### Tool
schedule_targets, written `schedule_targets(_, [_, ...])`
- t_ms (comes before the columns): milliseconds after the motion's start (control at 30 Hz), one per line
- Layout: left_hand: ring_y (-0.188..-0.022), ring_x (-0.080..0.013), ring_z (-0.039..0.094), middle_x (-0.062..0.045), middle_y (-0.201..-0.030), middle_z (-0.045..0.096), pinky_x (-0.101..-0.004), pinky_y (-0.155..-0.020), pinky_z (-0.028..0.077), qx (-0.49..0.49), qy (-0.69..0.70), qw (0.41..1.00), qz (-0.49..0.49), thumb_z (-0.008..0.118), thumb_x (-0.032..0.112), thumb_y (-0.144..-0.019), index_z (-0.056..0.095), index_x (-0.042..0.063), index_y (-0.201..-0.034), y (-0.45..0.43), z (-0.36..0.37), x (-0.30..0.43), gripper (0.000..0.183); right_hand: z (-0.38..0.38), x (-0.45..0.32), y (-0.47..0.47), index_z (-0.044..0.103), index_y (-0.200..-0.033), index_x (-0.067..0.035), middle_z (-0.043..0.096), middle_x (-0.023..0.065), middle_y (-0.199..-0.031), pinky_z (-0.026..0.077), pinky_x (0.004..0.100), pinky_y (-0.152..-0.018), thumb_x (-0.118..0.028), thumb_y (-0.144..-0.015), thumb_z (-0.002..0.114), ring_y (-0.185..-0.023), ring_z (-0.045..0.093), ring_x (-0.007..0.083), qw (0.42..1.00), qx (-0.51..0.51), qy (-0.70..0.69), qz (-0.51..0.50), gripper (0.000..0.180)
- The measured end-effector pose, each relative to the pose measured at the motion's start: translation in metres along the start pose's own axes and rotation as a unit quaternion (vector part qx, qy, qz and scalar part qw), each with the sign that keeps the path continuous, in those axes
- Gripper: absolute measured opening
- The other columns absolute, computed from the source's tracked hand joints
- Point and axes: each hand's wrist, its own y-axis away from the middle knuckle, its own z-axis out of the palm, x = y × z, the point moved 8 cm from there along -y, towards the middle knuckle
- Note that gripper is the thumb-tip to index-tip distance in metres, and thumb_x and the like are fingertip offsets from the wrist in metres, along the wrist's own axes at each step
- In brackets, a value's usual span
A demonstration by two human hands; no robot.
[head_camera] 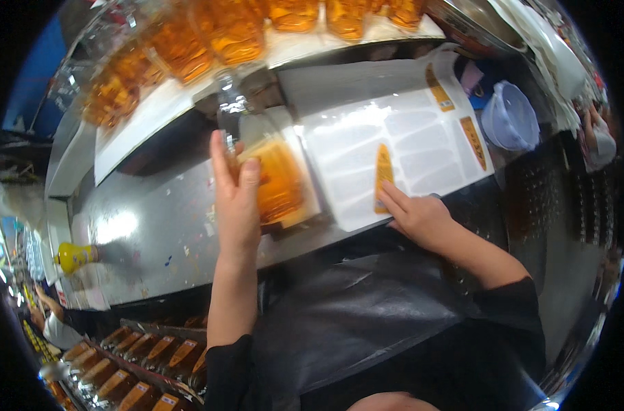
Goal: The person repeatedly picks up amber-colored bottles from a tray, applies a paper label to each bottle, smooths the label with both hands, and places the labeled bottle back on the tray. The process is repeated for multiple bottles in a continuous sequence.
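Note:
My left hand (236,195) is around the neck and shoulder of a clear glass bottle (278,180) with amber liquid in its lower part; the bottle lies tilted on the worktable. To its right is a white label backing sheet (342,169), largely bare of labels. My right hand (420,216) has its fingertips on a long, pointed orange label (383,177) near the sheet's front edge. Whether the fingers pinch the label cannot be told. Two more such labels, an upper one (439,87) and a lower one (472,143), are on the sheet's right side.
Several bottles of amber liquid (234,31) stand along the back. A lilac plastic basket (509,117) is at the right, a yellow container (75,257) at the left of the metal worktable (152,231). Lower left, crates hold labelled bottles (137,395); a co-worker's arm (49,303) shows beyond.

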Motion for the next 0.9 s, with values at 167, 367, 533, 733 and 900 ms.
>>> schedule_targets(167, [-0.126, -0.0271, 0.059, -0.024, -0.151, 0.043, -0.0380, -0.104, 0.053, -0.044, 0.065, 0.997, -0.004, 0.063, 0.015, -0.101, 0.012, 0.010, -0.168, 0.004, 0.003, -0.002, 0.084, -0.034, -0.002, -0.011, 0.077, -0.105, -0.001, 0.076, 0.0124, -0.098, 0.057, 0.0346, -0.062, -0.020, -0.091, 0.075, -0.065, 0.071, 0.0244, 0.980, 0.074, -0.184, 0.019, 0.024])
schedule_targets(367, [-0.138, -0.0265, 0.049, -0.021, -0.149, 0.048, -0.0406, -0.114, 0.044, -0.043, 0.037, 0.998, -0.002, 0.073, 0.012, -0.092, 0.019, 0.005, -0.166, 0.003, 0.000, 0.002, 0.092, -0.092, 0.025, -0.103, 0.077, -0.105, 0.005, 0.072, 0.0013, -0.077, 0.052, 0.0245, -0.060, -0.014, -0.098, 0.069, -0.066, 0.063, 0.0067, 0.814, 0.034, -0.546, 0.193, 0.022])
schedule_targets(533, [-0.133, -0.0281, 0.051, -0.022, -0.148, 0.048, -0.0422, -0.108, 0.047, -0.001, 0.016, 0.997, 0.082, 0.075, 0.023, -0.091, 0.025, 0.002, -0.164, -0.009, -0.014, 0.015, 0.090, -0.171, -0.066, -0.150, 0.073, -0.104, -0.003, 0.076, 0.0108, -0.091, 0.055, 0.0300, -0.055, -0.006, -0.086, 0.070, -0.065, 0.071, 0.0179, 0.925, 0.279, -0.191, -0.176, 0.019])
schedule_targets(733, [-0.103, -0.0231, 0.057, -0.012, -0.124, 0.060, -0.0374, -0.086, 0.052, 0.045, -0.157, 0.977, 0.135, 0.083, 0.035, -0.084, 0.058, 0.005, -0.138, -0.035, -0.018, 0.039, 0.067, -0.126, -0.118, -0.150, 0.070, -0.098, 0.001, 0.073, 0.0162, -0.100, 0.046, 0.0265, -0.042, -0.016, -0.077, 0.066, -0.051, 0.061, 0.0115, 0.923, 0.248, 0.095, -0.280, 0.027])
schedule_targets(900, [-0.094, -0.0205, 0.058, -0.010, -0.115, 0.062, -0.0348, -0.084, 0.052, 0.062, -0.174, 0.977, 0.110, 0.090, 0.024, -0.075, 0.063, 0.005, -0.124, -0.046, -0.016, 0.044, 0.059, -0.113, -0.122, -0.139, 0.076, -0.105, 0.003, 0.077, 0.0220, -0.104, 0.040, 0.0229, -0.045, -0.010, -0.082, 0.070, -0.051, 0.054, 0.0090, 0.917, 0.263, 0.116, -0.275, 0.027])
